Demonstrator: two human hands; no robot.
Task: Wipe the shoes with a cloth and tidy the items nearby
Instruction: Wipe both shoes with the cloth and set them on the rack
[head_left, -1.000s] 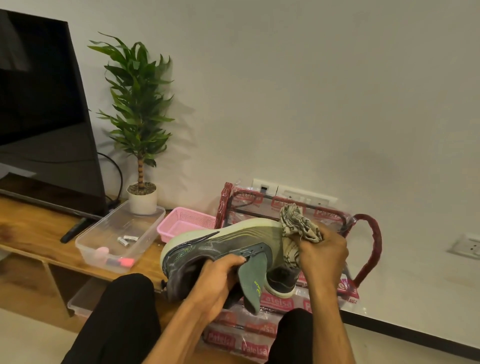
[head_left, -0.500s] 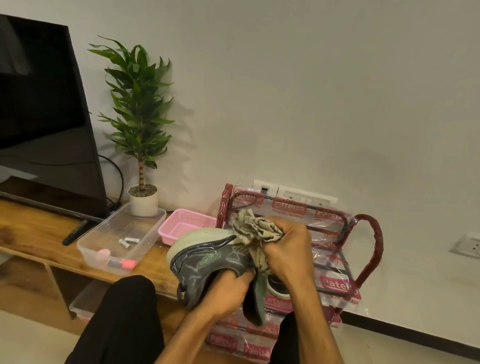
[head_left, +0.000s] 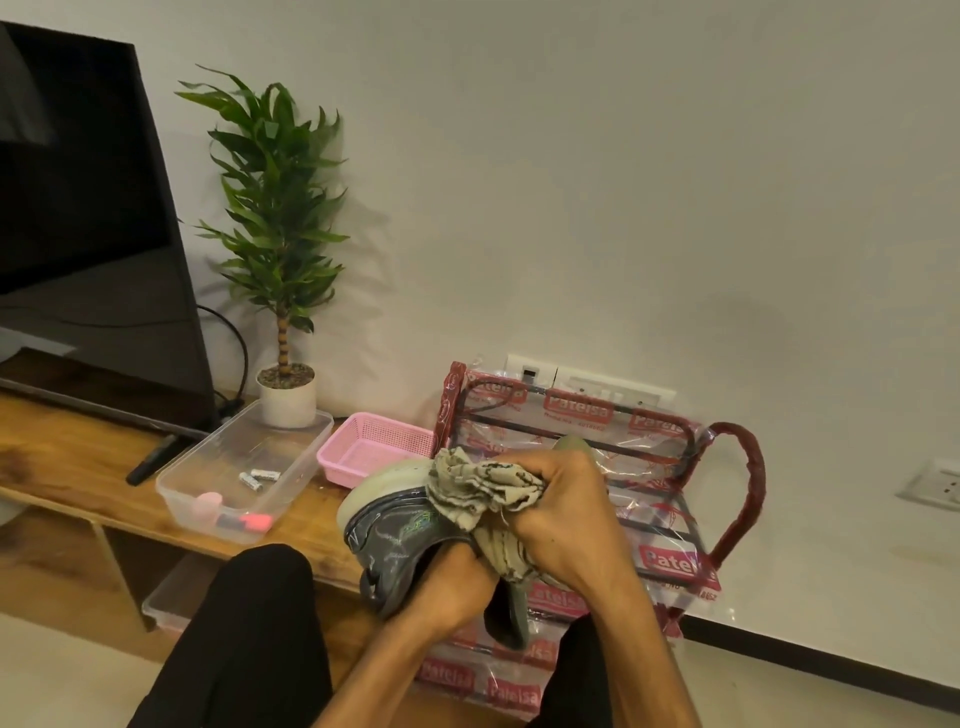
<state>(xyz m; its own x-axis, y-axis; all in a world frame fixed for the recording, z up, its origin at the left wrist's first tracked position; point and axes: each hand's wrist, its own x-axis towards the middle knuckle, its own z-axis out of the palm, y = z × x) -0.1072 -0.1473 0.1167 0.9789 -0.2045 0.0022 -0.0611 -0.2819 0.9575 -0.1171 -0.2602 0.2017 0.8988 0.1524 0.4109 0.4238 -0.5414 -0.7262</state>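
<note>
Still mid-wipe I'd say: left hand (head_left: 447, 592) grip wrapped around the grey sneaker (head_left: 395, 540) held over the lap, right hand (head_left: 566, 514) grip bunching the cloth (head_left: 483, 488) against it, bench (head_left: 78, 457) clutter untouched.

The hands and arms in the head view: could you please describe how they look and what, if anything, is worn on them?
Both forearms are bare up to the bottom edge of the picture, with no sleeves in view. The left hand and the right hand wear no gloves, and no watch, bracelet or ring can be seen. Below them, the legs are in plain black trousers.
</note>
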